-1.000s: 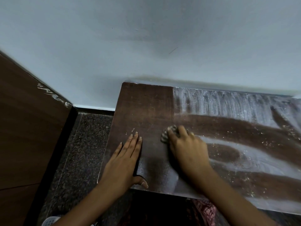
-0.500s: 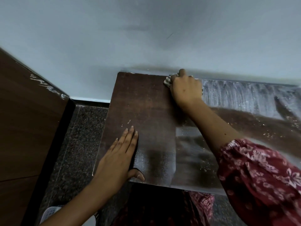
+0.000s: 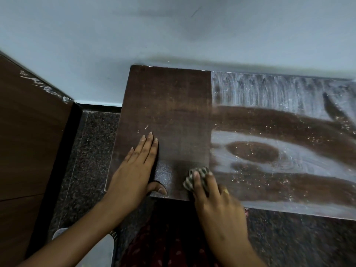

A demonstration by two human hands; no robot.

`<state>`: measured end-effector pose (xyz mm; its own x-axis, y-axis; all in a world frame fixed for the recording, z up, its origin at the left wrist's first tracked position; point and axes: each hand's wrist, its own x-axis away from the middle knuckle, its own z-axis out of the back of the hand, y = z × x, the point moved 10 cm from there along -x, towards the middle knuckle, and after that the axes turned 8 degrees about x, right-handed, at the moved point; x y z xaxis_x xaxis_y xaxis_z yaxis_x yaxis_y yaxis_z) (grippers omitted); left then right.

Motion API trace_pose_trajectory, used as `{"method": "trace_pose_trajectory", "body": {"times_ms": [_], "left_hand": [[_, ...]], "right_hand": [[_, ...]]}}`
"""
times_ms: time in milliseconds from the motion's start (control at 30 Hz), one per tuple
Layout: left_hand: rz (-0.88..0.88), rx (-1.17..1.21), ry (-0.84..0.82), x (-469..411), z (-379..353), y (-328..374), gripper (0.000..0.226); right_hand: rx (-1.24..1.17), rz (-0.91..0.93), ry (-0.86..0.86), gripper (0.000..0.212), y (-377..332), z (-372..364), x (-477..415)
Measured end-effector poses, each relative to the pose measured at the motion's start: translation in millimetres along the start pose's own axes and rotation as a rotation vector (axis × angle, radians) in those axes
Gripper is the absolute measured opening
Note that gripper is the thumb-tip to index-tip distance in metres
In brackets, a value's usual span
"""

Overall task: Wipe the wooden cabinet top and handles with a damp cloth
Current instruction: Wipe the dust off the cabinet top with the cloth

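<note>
My left hand (image 3: 134, 168) lies flat, fingers together, on the dark brown wooden worktop (image 3: 169, 112); my right hand (image 3: 215, 199) clutches the striped bunched cloth (image 3: 194, 177) at its near edge.

The cabinet top (image 3: 173, 105) is set against the wall (image 3: 173, 35); the cloth (image 3: 194, 177) is pressed near its front edge, right of the flattened left hand (image 3: 134, 170).
</note>
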<state>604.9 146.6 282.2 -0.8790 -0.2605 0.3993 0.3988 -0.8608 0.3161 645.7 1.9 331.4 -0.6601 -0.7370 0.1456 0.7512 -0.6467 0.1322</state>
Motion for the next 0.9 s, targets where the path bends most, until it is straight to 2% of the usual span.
{"method": "trace_pose_trajectory", "body": {"times_ms": [33,100,267,367,500,567,700,900], "left_hand": [[-0.002,-0.004,0.002,0,0,0,0.116],[0.000,0.006,0.004,1,0,0,0.116],[0.009,0.011,-0.028,1,-2,0,0.117],[0.020,0.003,-0.042,1,-2,0,0.117],[0.036,0.003,-0.049,1,-2,0,0.116],[0.045,0.000,-0.051,1,-1,0,0.116],[0.056,0.000,-0.059,0,-1,-1,0.114],[0.063,-0.031,-0.075,0,-5,-3,0.116]], "right_hand": [[0.002,0.017,0.033,0.038,-1,1,9],[-0.016,0.035,0.075,0.043,1,1,23],[-0.050,0.047,0.044,0.036,22,3,17],[-0.039,0.005,-0.043,0.052,37,3,-15],[0.065,-0.030,-0.060,0.034,49,13,-75],[0.021,-0.043,-0.047,0.028,56,14,-107],[0.009,-0.084,0.070,0.026,74,26,-172],[-0.051,-0.152,0.037,0.030,99,30,-239]]}}
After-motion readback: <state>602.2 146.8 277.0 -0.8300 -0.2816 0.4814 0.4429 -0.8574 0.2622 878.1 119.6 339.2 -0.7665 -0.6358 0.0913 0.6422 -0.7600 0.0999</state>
